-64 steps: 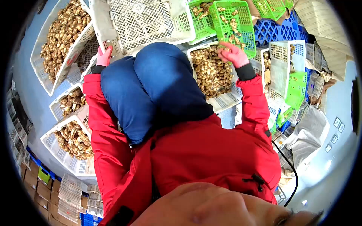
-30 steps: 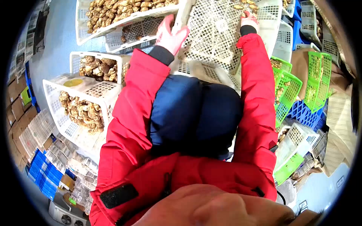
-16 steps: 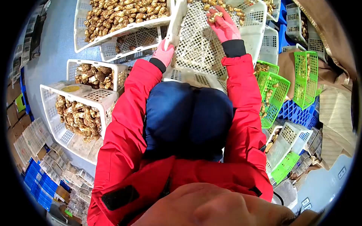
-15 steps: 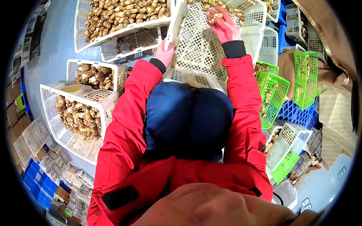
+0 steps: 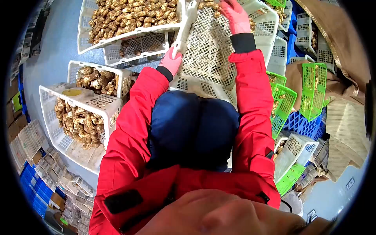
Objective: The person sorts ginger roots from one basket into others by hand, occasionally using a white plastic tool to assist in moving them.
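Note:
In a pink glove, my left hand (image 5: 171, 62) is closed on the near left corner of the white crate (image 5: 207, 43) in front of my knees. My right hand (image 5: 236, 16), also gloved in pink, reaches over the far part of that crate, its fingertips at the brown mushroom-like pieces (image 5: 208, 5) there. Whether it holds a piece is hidden at the top edge of the view. To the left of the crate stands another white crate heaped with similar pieces (image 5: 133, 17).
Two white crates with larger pieces (image 5: 80, 121) stand at the left. Green baskets (image 5: 314, 92), a blue crate (image 5: 303, 125) and more white crates (image 5: 295, 154) are at the right. Brown cloth (image 5: 333, 35) hangs at the upper right.
My right hand, which showed a piece on its open fingers, has moved up and farther away over the crate. My left hand keeps its place at the crate's corner.

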Demonstrator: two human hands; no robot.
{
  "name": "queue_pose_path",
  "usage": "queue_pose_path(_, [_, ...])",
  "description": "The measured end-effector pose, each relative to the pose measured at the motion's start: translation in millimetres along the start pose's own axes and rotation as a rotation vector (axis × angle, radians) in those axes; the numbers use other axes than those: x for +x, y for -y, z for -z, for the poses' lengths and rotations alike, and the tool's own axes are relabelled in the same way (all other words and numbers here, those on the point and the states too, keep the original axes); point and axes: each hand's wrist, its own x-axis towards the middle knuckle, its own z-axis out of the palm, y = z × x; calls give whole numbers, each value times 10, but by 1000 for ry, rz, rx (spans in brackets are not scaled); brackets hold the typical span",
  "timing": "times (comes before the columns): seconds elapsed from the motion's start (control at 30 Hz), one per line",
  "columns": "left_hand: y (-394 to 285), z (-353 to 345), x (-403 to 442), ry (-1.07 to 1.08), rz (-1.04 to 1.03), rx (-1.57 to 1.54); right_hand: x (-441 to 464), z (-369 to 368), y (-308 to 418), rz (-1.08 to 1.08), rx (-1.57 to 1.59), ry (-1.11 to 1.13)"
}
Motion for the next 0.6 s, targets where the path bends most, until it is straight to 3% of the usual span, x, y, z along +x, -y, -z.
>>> queue_pose_path(0.07, [-86, 16, -38, -21, -122, 56, 152, 571, -430, -44, -640, -249])
queue_pose_path(0.13, [-121, -3, -33, -21, -106, 14, 137, 1230, -973, -320, -1042, -306])
queue_pose_path(0.17, [-125, -7, -39, -39, -87, 48, 16, 1055, -817, -382, -1338, -284])
queue_pose_path(0.2, [110, -60, 46, 4, -67, -142, -51, 1052, -936, -277, -1441, -225])
queue_pose_path(0.27, [36, -32, 16, 34, -30, -161, -124, 1092, -1224, 13, -1716, -223])
queue_pose_path(0.3, [62, -29, 26, 49, -4, -161, -88, 971, -1106, -209, -1751, -225])
queue_pose_path(0.4, [166, -33, 44, 67, 59, -152, 42, 964, -930, -410, -1889, -41])
queue_pose_path(0.43, [183, -40, 55, 53, 70, -145, -4, 1003, -894, -233, -1880, -70])
queue_pose_path(0.47, [195, -51, 63, 40, 80, -137, 80, 1032, -848, -385, -1896, 24])
queue_pose_path(0.53, [180, -51, 73, 36, 59, -141, 98, 1132, -919, -289, -1903, 84])
queue_pose_path(0.57, [159, -18, 88, 62, 51, -97, 76, 1163, -997, -201, -1881, -20])
queue_pose_path(0.6, [147, 6, 84, 89, 48, -55, 74, 1172, -1011, -345, -1525, -115])
